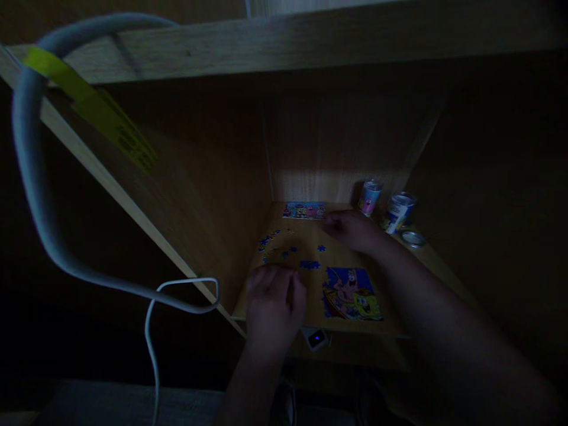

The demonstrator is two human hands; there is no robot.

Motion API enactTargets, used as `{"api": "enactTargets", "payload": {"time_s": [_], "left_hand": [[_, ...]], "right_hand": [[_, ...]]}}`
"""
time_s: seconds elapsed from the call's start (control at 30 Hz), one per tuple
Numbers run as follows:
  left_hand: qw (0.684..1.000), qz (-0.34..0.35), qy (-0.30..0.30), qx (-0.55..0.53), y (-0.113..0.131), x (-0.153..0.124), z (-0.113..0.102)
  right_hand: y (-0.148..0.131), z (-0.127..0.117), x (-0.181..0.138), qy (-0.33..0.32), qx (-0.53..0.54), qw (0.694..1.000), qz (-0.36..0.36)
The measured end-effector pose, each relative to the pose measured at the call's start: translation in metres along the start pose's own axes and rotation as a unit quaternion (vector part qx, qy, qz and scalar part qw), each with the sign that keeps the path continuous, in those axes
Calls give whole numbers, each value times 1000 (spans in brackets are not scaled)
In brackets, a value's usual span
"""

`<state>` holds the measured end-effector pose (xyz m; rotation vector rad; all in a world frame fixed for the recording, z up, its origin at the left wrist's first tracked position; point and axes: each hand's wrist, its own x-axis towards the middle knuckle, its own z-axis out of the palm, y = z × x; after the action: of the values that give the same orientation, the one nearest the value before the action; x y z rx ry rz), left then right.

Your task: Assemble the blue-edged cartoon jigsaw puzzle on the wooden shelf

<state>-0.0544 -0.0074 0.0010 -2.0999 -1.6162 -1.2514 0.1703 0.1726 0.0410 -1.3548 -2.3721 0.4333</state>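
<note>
My left hand (276, 297) is closed with its fingers curled, over the front left of the wooden shelf; whatever it may hold is hidden. Farther back, my right hand (350, 229) is also closed, near the right end of a picture card (304, 210); its fingertips are too dark to show if a piece is in them. A partly joined jigsaw puzzle (352, 294) with cartoon figures lies between my arms. Beside it sit a small joined strip of puzzle pieces (309, 264) and a single blue puzzle piece (322, 248). Several loose puzzle pieces (268, 239) are scattered at the left.
Two tins stand at the back right, a pink and blue tin (370, 197) and a white and blue tin (399, 212), with a round metal lid (413, 238) near them. A thick cable (33, 171) with a yellow tag (116, 129) loops at the left. A small device (316, 338) shows below the shelf edge.
</note>
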Motion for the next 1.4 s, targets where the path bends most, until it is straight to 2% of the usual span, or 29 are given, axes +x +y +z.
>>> {"api": "enactTargets", "payload": {"time_s": [0.07, 0.13, 0.3, 0.43, 0.93, 1.1, 1.3, 1.4], "left_hand": [[1000, 4, 18, 24, -6, 1, -4], [1000, 9, -1, 24, -10, 3, -6], [986, 66, -150, -18, -3, 7, -1], [974, 72, -213, -25, 6, 4, 4], [965, 73, -246, -52, 8, 5, 4], [970, 79, -221, -62, 6, 4, 5], [999, 2, -36, -34, -2, 1, 11], [1000, -9, -18, -16, -3, 0, 11]], "right_hand": [[4, 0, 1, 22, -18, 999, 16], [6, 1, 1, 34, -33, 999, 26], [3, 5, 1, 30, -61, 997, 29], [-2, 7, 1, 17, -74, 997, 25], [-1, 10, 2, -3, -76, 997, 11], [-2, 9, 1, -10, -78, 997, 8], [-3, 5, 0, -9, -82, 996, 17], [-3, 5, 0, -8, -83, 996, 21]]}}
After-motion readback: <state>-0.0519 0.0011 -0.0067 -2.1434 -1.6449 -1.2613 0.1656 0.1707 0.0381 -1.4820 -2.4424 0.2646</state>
